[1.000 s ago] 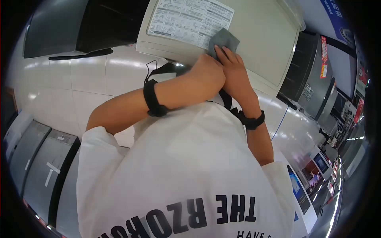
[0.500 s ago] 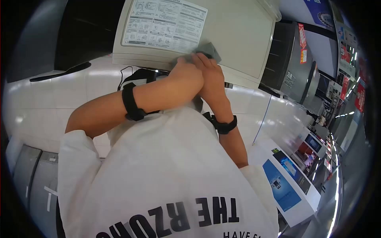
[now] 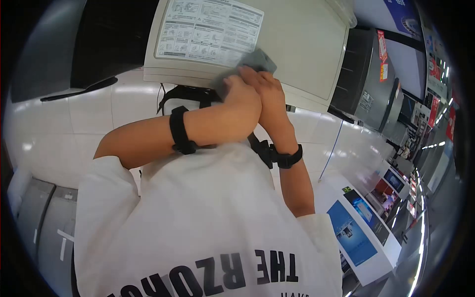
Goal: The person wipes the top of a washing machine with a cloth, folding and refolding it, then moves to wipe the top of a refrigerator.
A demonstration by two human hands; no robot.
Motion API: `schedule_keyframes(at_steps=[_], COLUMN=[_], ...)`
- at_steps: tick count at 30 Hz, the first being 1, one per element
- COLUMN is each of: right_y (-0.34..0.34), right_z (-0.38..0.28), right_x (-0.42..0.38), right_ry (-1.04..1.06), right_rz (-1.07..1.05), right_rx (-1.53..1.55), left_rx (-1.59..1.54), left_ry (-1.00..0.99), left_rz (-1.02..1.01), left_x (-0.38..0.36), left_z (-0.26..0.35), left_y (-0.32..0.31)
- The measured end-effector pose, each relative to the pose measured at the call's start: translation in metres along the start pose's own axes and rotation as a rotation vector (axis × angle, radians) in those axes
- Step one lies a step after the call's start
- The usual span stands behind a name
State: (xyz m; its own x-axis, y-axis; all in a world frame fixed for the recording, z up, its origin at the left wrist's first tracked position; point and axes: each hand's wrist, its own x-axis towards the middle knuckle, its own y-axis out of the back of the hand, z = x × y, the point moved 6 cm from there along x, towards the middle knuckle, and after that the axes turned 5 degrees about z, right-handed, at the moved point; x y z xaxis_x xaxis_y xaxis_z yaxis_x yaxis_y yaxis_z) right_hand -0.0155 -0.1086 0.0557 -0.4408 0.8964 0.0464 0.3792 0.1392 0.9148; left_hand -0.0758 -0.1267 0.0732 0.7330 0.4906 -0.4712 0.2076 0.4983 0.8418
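Observation:
A dark grey cloth (image 3: 260,60) lies bunched on the front part of a beige appliance lid (image 3: 302,44), touching the lower edge of a printed instruction sheet (image 3: 210,32). My left hand (image 3: 242,96) is closed at the cloth's near left part, its wrist crossing close against the other hand. Beside it, my right hand (image 3: 268,89) has its fingers curled over the cloth from the right. Both hands partly hide the cloth and their own fingertips. Black straps are around both wrists.
A black appliance (image 3: 111,37) stands left of the beige one. To the right is a dark grey appliance (image 3: 366,84) with red and orange stickers. A white display stand (image 3: 383,242) is at lower right, grey cabinets (image 3: 57,222) at lower left. Pale floor tiles (image 3: 133,101) show between.
The view has shifted slightly. Both hands are still together at the cloth, and more of it now shows to the left of my hands.

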Motion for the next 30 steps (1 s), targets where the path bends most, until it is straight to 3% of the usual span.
schedule_keyframes(at_steps=[4, 5, 9, 13, 16, 20, 24, 30], right_y=[0.004, 0.005, -0.003, -0.003, 0.000, 0.004, 0.014, 0.025], right_z=[0.005, 0.003, 0.000, -0.006, -0.002, 0.011, 0.034, 0.064], right_x=[-0.003, -0.002, 0.000, 0.012, 0.011, -0.004, -0.030, -0.062], right_ry=[0.079, 0.060, -0.047, 0.017, 0.044, -0.091, -0.126, -0.210], right_rz=[0.078, 0.055, 0.042, -0.030, -0.038, -0.084, -0.071, -0.044], right_rx=[0.100, 0.064, -0.033, -0.077, -0.043, -0.059, -0.113, -0.186], left_rx=[0.146, 0.118, -0.108, -0.213, -0.178, -0.051, -0.203, -0.189], left_ry=[0.004, -0.059, 0.004, 0.044, 0.033, -0.042, -0.125, -0.145], left_rz=[0.057, 0.100, 0.119, 0.343, 0.269, 0.145, 0.210, 0.260], left_x=[0.010, 0.006, -0.002, -0.015, -0.007, 0.022, 0.041, 0.062], left_z=[0.010, 0.008, -0.008, -0.019, -0.016, -0.002, 0.015, 0.047], left_y=[-0.008, -0.008, -0.007, -0.007, -0.007, -0.016, -0.004, 0.006])
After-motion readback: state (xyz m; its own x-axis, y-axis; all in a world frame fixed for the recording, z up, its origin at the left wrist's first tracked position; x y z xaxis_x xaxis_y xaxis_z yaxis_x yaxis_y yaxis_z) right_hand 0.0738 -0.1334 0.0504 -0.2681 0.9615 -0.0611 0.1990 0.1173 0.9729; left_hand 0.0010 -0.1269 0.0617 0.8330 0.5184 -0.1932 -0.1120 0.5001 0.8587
